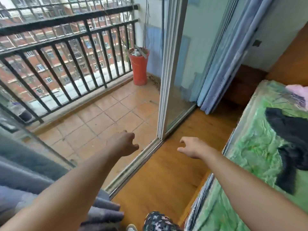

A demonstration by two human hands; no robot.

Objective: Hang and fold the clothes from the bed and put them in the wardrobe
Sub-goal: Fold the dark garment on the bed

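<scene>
Hands came first in the view: the left hand [124, 143] and right hand [190, 148] reached forward side by side, well apart, fingers loosely curled and holding nothing. Below them lay the wooden floor [166, 172], with a patterned trouser leg [158, 221] at the bottom edge and a grey curtain [25, 177] bunched at the left.

On the right stood the bed [250, 147] under a green cover, and on it lay the clothes: a black garment [290, 140] spread in a heap, and farther back a pink garment [298, 90] near the head end. Neither hand touched them. The wardrobe was not in view.

Beyond the hands ran the sliding door track [141, 157], then the tiled balcony [103, 117], a red pot [139, 67] in its corner and the black railing [66, 47] with brick buildings behind.

The step in hand looked like going to the bed for the first piece. To do it well, the person would likely turn right toward the black garment, take it by the shoulders or waistband rather than the middle so it falls open, and shake it flat before choosing to hang or fold it. Grabbing a bunched heap could tangle sleeves and drag the cover along.
</scene>
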